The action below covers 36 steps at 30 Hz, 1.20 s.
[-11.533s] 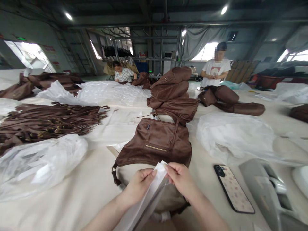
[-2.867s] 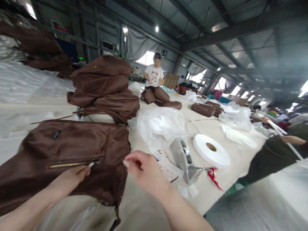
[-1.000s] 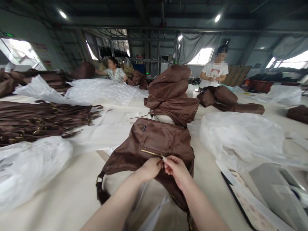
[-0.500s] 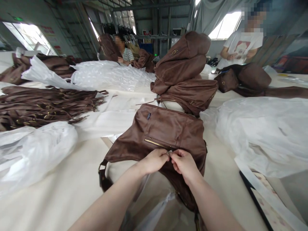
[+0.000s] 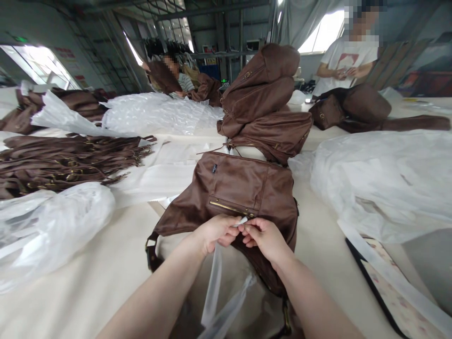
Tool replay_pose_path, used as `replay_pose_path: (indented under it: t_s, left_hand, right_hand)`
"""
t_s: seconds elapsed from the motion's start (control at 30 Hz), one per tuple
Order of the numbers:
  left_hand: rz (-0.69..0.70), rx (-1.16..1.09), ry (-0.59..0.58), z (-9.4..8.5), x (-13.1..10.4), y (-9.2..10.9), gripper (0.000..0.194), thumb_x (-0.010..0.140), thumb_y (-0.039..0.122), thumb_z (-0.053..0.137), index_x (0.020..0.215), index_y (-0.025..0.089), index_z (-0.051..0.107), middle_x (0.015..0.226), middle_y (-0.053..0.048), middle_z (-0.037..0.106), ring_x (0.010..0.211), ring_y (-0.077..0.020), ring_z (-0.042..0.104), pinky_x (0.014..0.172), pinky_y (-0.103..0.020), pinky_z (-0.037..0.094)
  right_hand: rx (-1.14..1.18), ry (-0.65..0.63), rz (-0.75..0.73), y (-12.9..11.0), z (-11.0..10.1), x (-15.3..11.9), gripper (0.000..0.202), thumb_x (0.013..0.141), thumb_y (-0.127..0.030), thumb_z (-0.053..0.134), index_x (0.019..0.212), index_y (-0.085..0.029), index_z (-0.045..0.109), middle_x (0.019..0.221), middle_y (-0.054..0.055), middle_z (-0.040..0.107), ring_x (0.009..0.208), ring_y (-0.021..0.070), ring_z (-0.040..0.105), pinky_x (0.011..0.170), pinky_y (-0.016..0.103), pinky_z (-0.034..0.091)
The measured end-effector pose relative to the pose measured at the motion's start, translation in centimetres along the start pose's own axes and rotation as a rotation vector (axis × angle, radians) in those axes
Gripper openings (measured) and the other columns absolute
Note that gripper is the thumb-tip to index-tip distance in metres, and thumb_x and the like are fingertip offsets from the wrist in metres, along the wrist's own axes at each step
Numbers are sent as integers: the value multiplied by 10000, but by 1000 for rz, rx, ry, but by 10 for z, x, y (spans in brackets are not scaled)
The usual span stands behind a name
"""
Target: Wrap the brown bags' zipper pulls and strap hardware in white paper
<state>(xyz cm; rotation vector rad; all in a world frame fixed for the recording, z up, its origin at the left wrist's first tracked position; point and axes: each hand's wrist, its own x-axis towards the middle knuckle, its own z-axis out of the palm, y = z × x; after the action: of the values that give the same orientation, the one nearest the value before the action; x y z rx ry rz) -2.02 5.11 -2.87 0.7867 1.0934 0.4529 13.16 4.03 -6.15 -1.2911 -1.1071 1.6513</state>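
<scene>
A brown leather bag (image 5: 243, 181) lies in front of me with its brass zipper (image 5: 226, 206) facing up. My left hand (image 5: 221, 230) is closed in a pinch over the zipper's right end, holding a thin white strip (image 5: 216, 282) that hangs down from it. A short white end of this strip pokes out above the fingertips. Close against it, my right hand (image 5: 263, 235) is also closed, its thumb and finger pinched together. What sits between the right fingertips is hidden.
Stuffed brown bags (image 5: 264, 89) are stacked behind. Many brown straps (image 5: 70, 160) lie at left. Clear plastic bags (image 5: 52, 226) and white wrapping (image 5: 384, 183) flank the work. A black-edged patterned board (image 5: 384, 287) lies at right. Two people, one a person in a white shirt (image 5: 348, 63), are beyond.
The left hand has turned and shifted slightly left; more of the white strip now shows above its fingers and hanging below. Both hands stay close together. The view has shifted slightly.
</scene>
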Motion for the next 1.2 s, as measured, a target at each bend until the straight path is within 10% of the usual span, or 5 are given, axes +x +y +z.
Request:
replay_pose_path:
  t_s: [0.17, 0.43, 0.6, 0.83, 1.2]
  left_hand:
    - [-131, -244, -249, -4, 1, 0, 213, 892, 306, 428, 725, 175, 448, 450, 116, 173, 345, -37, 12, 316, -144, 35]
    - [-144, -83, -267, -6, 1, 0, 349, 860, 487, 482, 691, 184, 448, 430, 118, 172, 333, -34, 45, 315, -147, 50]
    - [130, 228, -5, 4, -1, 0, 449, 851, 562, 445, 665, 163, 535, 415, 102, 211, 351, -49, 126, 359, -181, 139]
    - [550, 1329, 523, 27, -13, 5, 336, 930, 314, 350, 821, 175, 636, 826, -84, 662, 783, -201, 591, 748, -294, 421]
    - [440, 1803, 455, 46, -24, 8, 255, 863, 92, 380, 965, 147, 608, 944, -118, 632, 802, -271, 641, 689, -385, 512]
  right_hand:
    - [33, -14, -64, 6, 0, 3, 105, 771, -233, 615, 771, -131, 640, 582, -13, 634, 481, 81, 603, 450, 166, 496]
    - [-16, -8, -61, 2, 1, 2, 148, 786, -264, 599, 721, -136, 631, 535, -9, 634, 448, 90, 608, 404, 155, 480]
    - [-160, 58, 16, -3, 1, 1, 249, 820, -291, 562, 608, -162, 538, 486, -10, 601, 319, 76, 525, 274, 146, 377]
    - [60, 82, 53, -7, -4, 0, 133, 790, -198, 505, 687, -156, 579, 512, -19, 591, 342, 84, 532, 289, 159, 377]
    - [83, 79, 84, -13, -5, -5, 630, 775, -739, 398, 566, -162, 544, 414, 9, 531, 260, 80, 434, 234, 177, 222]
